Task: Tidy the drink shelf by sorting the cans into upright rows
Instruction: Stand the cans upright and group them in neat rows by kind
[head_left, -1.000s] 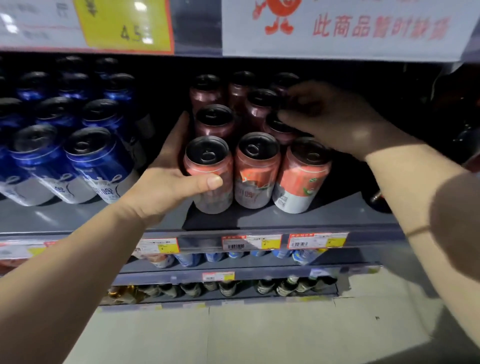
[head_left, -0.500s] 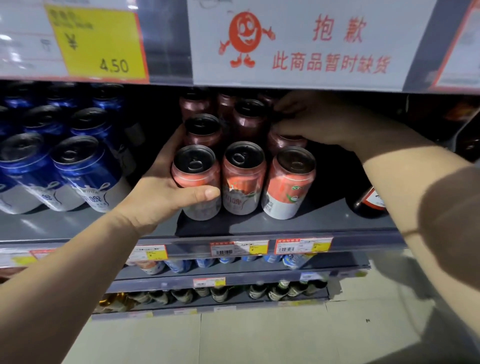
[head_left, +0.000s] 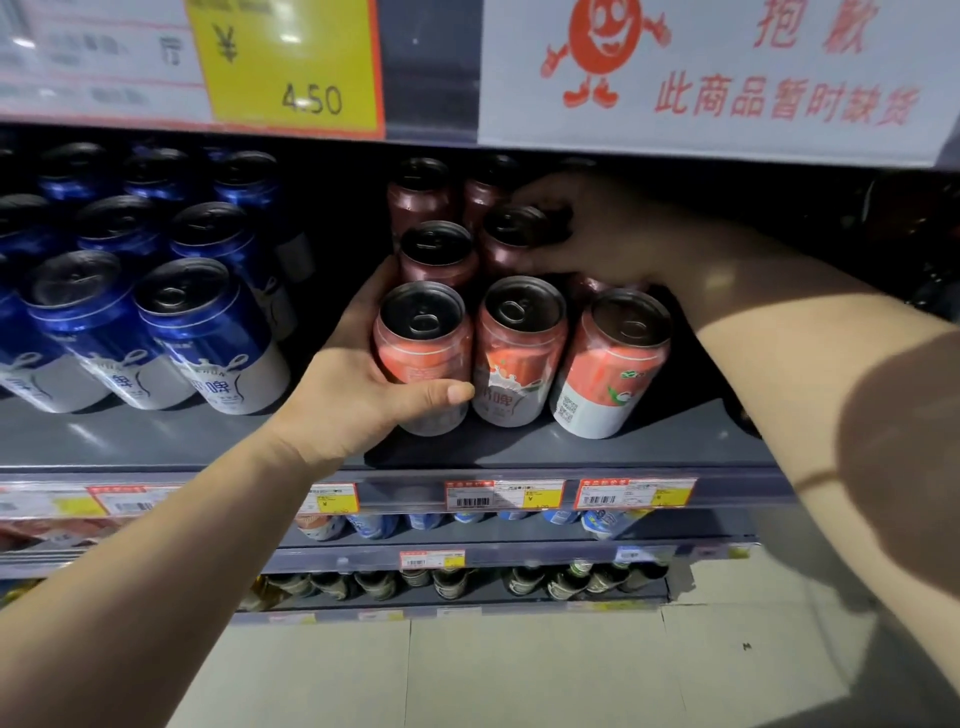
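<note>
Red-and-white cans stand upright in three rows on the grey shelf (head_left: 519, 452). My left hand (head_left: 358, 395) is wrapped around the front left red can (head_left: 423, 338), thumb across its front. Beside it stand the front middle red can (head_left: 519, 348) and the front right red can (head_left: 613, 364). My right hand (head_left: 608, 234) reaches deep under the upper shelf and grips a second-row red can (head_left: 511, 236) by its right side. More red cans behind are dim and partly hidden.
Blue-and-white cans (head_left: 208, 332) stand in rows on the left of the same shelf, with a gap between them and the red ones. Price signs (head_left: 291, 62) hang on the shelf edge above. Lower shelves hold cans and bottles (head_left: 447, 582). Dark bottles sit at far right.
The view has moved closer and slightly up. My right hand has shifted left and forward onto a second-row red can. My left hand stays on the front left can.
</note>
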